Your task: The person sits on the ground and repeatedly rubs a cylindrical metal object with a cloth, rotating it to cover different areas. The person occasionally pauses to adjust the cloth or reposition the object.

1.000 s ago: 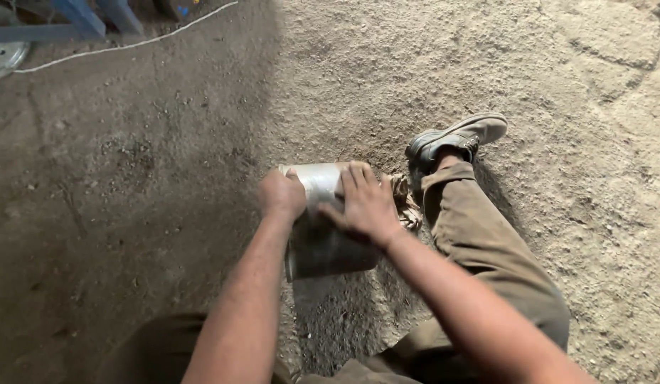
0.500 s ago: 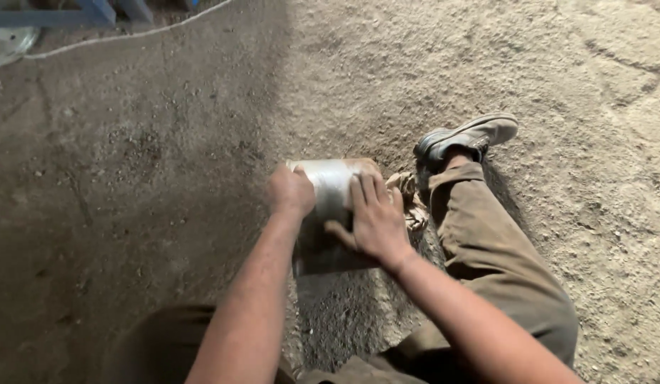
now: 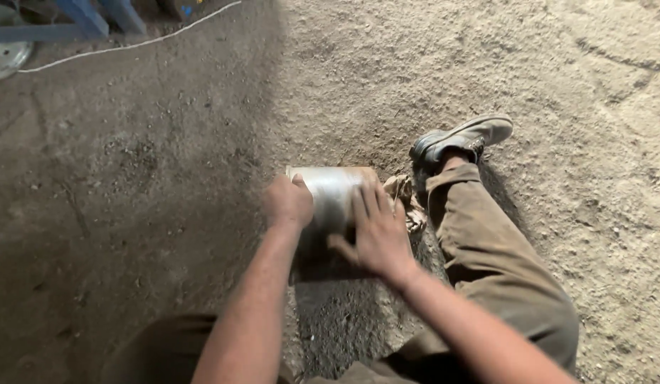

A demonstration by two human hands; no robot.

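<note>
A shiny metal cylinder (image 3: 333, 193) lies on its side on the dirt floor between my legs. My left hand (image 3: 287, 203) is closed around its left end. Flat on the cylinder's right part rests my right hand (image 3: 376, 231), fingers spread and pointing away from me. A crumpled brown rag (image 3: 408, 199) lies just right of the cylinder, against my right hand. The near side of the cylinder is in shadow and partly hidden by my hands.
My right leg (image 3: 497, 263) in brown trousers stretches out to the right, ending in a worn shoe (image 3: 461, 139). A white cord (image 3: 131, 44) crosses the floor at top left, near a blue frame (image 3: 81, 20) and a pale round object (image 3: 6, 60).
Both hands stay on the cylinder. My right hand has slid a little along its surface, and the view has shifted slightly.
</note>
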